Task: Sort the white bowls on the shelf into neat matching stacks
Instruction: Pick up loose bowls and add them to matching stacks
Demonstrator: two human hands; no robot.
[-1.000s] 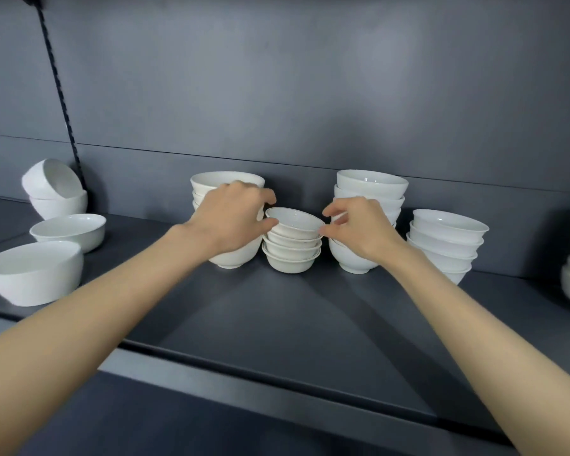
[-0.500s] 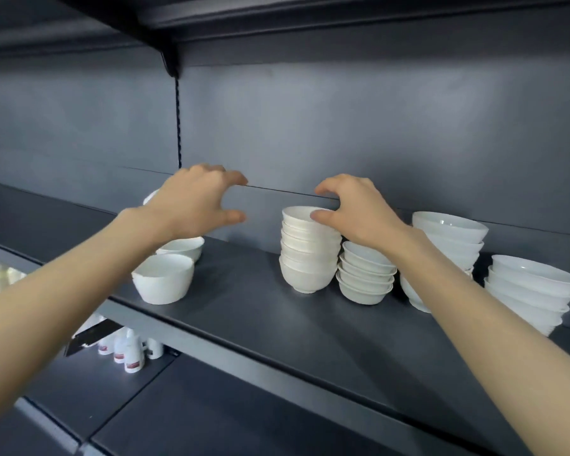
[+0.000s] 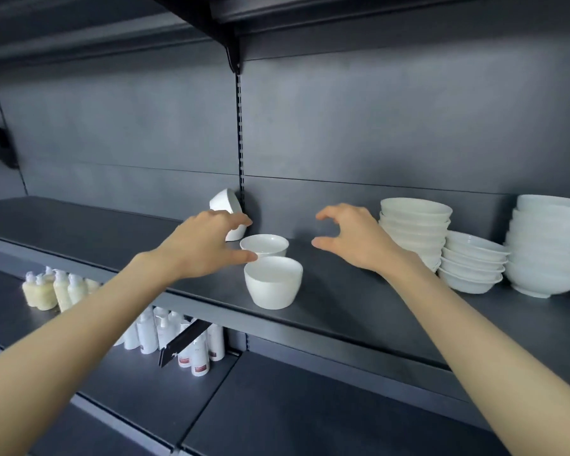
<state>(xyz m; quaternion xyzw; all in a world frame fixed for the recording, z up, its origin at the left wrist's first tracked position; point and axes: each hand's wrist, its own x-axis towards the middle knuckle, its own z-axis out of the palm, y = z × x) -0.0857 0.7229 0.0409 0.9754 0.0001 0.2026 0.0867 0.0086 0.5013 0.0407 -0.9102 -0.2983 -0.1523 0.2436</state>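
On the dark shelf (image 3: 359,311) a deep white bowl (image 3: 273,282) stands near the front edge, with a shallower white bowl (image 3: 264,245) just behind it. A tilted bowl (image 3: 226,202) leans on another bowl by the back wall, partly hidden behind my left hand. My left hand (image 3: 204,246) hovers just left of the two bowls, fingers spread and loosely curved, holding nothing. My right hand (image 3: 352,240) hovers to their right, thumb and fingers apart, empty. Three stacks stand at the right: a tall stack (image 3: 415,228), a low stack of wide bowls (image 3: 473,263) and a big stack (image 3: 550,248).
A slotted upright rail (image 3: 239,133) runs down the back wall behind the tilted bowl. An upper shelf overhangs at the top. On the lower shelves stand yellowish bottles (image 3: 51,289) and white pump bottles (image 3: 178,337) beside a dark tag.
Both hands have left the small stack in the middle and moved left to either side of the loose bowls. The view has swung left and up, so the stacks now sit at the right.
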